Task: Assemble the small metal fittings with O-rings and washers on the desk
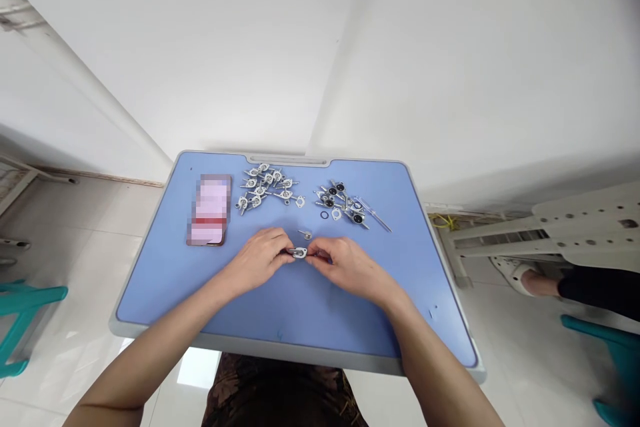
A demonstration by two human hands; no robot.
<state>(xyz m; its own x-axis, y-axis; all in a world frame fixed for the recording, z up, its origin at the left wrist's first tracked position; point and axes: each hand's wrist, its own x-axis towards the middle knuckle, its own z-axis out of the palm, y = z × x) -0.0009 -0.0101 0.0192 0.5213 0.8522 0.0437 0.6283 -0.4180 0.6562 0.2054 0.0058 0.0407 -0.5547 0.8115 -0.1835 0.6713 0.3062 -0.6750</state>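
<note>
My left hand [265, 255] pinches a small silvery metal part with an oval flange [299, 253] between thumb and fingertips, low over the middle of the blue table. On the other side of this part, the fingers of my right hand [347, 263] are closed at its edge, and both hands appear to grip it. Just beyond the fingertips lies a small loose metal piece with a thin stem [306, 235]. Farther back on the left is a pile of similar flanged metal parts [260, 188]. To the right sits a group of metal parts with black round faces [340, 197].
A screwdriver with a clear handle [376, 215] lies beside the right group, near a black ring [325, 215] and a flat oval plate [337, 213]. A phone [210, 207] rests on the table's left. White walls stand behind; teal stools [30, 313] flank the table. Another person's foot [520, 275] shows at right.
</note>
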